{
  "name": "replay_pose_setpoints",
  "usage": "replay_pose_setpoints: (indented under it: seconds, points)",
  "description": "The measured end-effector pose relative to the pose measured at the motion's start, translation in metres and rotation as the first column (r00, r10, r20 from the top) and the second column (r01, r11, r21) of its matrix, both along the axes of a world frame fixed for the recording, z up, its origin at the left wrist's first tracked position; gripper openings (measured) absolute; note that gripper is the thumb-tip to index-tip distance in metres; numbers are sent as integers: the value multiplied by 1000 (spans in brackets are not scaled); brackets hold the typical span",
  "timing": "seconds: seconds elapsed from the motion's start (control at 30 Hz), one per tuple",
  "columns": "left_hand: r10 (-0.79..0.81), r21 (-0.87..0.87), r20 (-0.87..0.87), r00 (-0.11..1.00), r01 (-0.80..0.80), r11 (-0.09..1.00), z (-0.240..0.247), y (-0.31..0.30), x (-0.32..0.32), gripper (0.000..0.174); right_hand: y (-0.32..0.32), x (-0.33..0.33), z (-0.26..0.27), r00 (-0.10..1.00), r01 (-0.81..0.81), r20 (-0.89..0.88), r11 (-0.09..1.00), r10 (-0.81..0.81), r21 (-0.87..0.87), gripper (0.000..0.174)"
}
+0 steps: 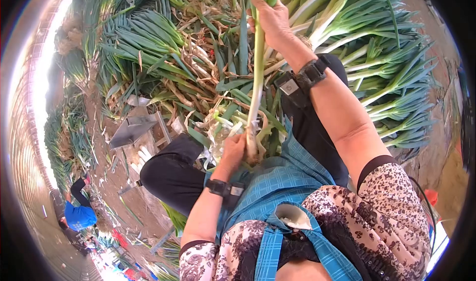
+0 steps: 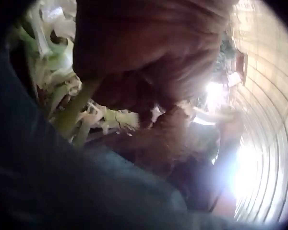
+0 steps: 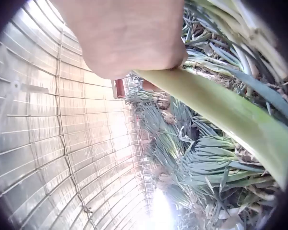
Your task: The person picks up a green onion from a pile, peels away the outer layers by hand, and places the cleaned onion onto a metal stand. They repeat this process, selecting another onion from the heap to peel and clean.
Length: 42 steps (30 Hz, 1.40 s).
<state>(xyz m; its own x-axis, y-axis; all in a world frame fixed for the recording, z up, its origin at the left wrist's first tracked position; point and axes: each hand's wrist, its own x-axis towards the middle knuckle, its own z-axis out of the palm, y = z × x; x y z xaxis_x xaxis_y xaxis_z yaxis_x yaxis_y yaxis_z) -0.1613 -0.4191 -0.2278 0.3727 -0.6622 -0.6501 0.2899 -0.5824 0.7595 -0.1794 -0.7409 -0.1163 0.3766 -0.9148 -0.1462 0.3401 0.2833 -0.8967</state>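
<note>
One long green onion (image 1: pixel 258 72) stands nearly upright in the head view, root end down over the lap. Around its green upper part the right hand (image 1: pixel 272 23) is curled. The left hand (image 1: pixel 234 151) pinches at the white base, just above the brown roots (image 1: pixel 253 157). In the left wrist view the left hand (image 2: pixel 149 52) is dark and close, its fingertips partly hidden, beside the blurred roots (image 2: pixel 165 139). The right wrist view has the right hand (image 3: pixel 129 38) over the pale green stalk (image 3: pixel 211 105), its fingers mostly hidden.
Trimmed onions (image 1: pixel 386 77) lie in a row at the right. Untrimmed onions and dry leaves (image 1: pixel 193 58) are heaped ahead. A metal stand (image 1: pixel 133 129) is left of the knee. Peeled scraps (image 1: pixel 220 132) lie by the left hand. Another person in blue (image 1: pixel 79 216) is far left.
</note>
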Motion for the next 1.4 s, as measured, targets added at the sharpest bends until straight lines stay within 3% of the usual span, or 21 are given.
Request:
replay_pose_setpoints:
  seconds: [0.03,0.07,0.13,0.17,0.2,0.23,0.27,0.3,0.33,0.4,0.53,0.7,0.93,1.0,1.07,1.13,1.17,1.23,1.27,1.33,1.4]
  points:
    - [-303,146,282,910,272,951,20,-8,16,31,0,-1,-4,999,-43,3,997,43,-59,22]
    - [-295,145,289,911,263,954,19,-14,25,31,1,1,-6,999,-51,10,997,52,-63,22]
    - [-182,-46,678,712,288,957,23,-27,40,22,2,4,-7,975,-203,71,976,209,-82,37]
    - [-109,-52,668,736,192,980,28,-37,47,21,3,1,-8,948,-290,114,955,296,-68,57]
    - [-35,-60,654,756,97,993,48,-53,46,20,4,3,-13,949,-287,115,956,293,-64,57]
    - [110,-250,522,846,29,968,62,-64,39,22,5,6,-20,944,-304,86,940,320,-155,64]
    - [114,-250,522,845,24,968,55,-70,38,22,5,10,-27,936,-323,56,913,347,-247,70]
    - [130,-316,505,853,43,948,52,-77,38,23,9,12,-25,938,-313,81,925,337,-217,81]
    - [143,-381,488,861,63,923,50,-81,38,24,11,13,-23,937,-314,84,924,338,-218,81]
    - [144,-376,492,858,60,925,50,-86,33,23,15,13,-23,950,-308,-23,923,311,-233,87]
    - [150,-361,448,881,25,932,66,-96,26,20,23,18,-20,978,-206,-55,915,199,-346,87]
    - [166,-381,284,944,-47,923,64,-100,25,15,35,24,-14,973,-188,119,976,200,-106,85]
    - [127,-476,26,992,-100,874,62,-105,14,12,38,26,-12,985,-110,120,988,123,-108,85]
    - [67,-410,186,980,16,912,55,-104,14,12,38,26,-14,990,-87,104,988,101,-130,83]
    - [56,-425,192,980,32,905,51,-103,14,14,39,27,-17,999,-15,29,989,20,-147,78]
    - [97,-397,357,929,57,916,52,-104,12,14,40,26,-15,999,3,50,988,5,-153,74]
    - [101,-399,359,928,55,915,53,-105,10,14,40,26,-13,998,-22,51,990,29,-141,71]
    - [313,-466,441,841,-83,881,64,-109,7,16,43,26,-11,999,-36,33,991,40,-132,61]
    - [314,-466,441,841,-84,881,65,-109,9,16,46,26,-10,999,-37,34,990,42,-133,61]
    - [301,-421,700,647,34,906,64,-111,19,19,51,26,-8,998,-67,-1,995,67,-80,54]
    - [313,-430,726,612,48,902,64,-110,24,18,55,26,-8,997,-71,0,996,72,-57,53]
